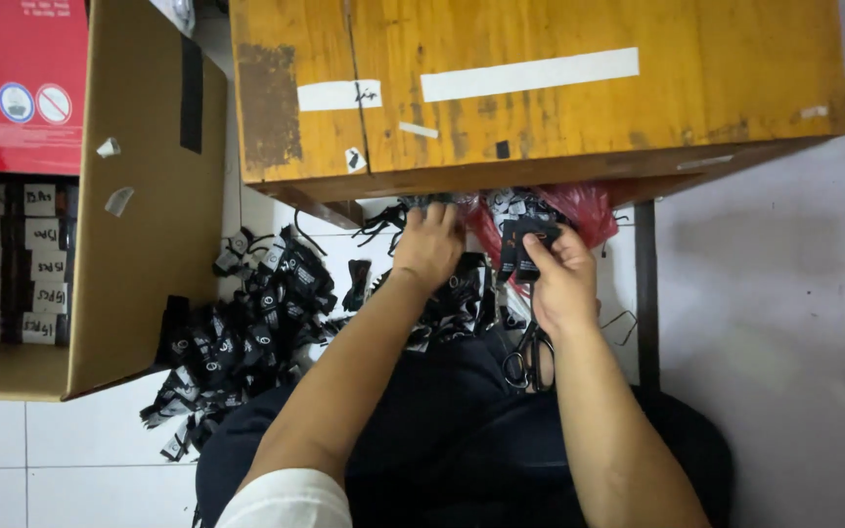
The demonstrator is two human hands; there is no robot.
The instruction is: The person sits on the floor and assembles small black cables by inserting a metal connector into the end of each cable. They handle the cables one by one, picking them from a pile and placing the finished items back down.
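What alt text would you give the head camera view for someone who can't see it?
Seen from above, a seated person's right hand holds small black tags while the left hand reaches under a worn wooden table. Scissors rest on the lap, a pile of black tags lies on the tiled floor, and an open cardboard box stands to the left.

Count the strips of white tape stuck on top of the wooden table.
3: a long white tape strip right of centre, a shorter white strip to its left, and a small sliver below between them. Smaller scraps near the edges may be tape too.
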